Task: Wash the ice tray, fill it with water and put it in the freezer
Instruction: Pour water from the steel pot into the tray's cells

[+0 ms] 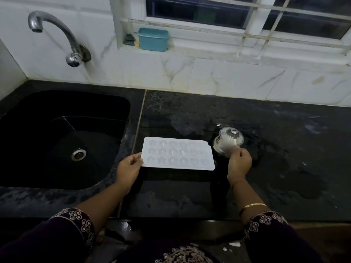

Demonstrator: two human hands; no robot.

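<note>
A white ice tray [178,153] with star, flower and heart shaped cells lies flat on the wet black counter [266,130], right of the sink. My left hand [129,168] grips its left edge. A clear lidded jug [228,142] is tilted toward the tray's right end, and my right hand [239,164] holds it from below. Whether water sits in the cells I cannot tell.
A black sink [62,141] with a metal drain lies to the left under a chrome tap [57,35] on the white tiled wall. A teal box [152,39] and a green scrub pad [128,39] sit on the window sill. Puddles cover the counter.
</note>
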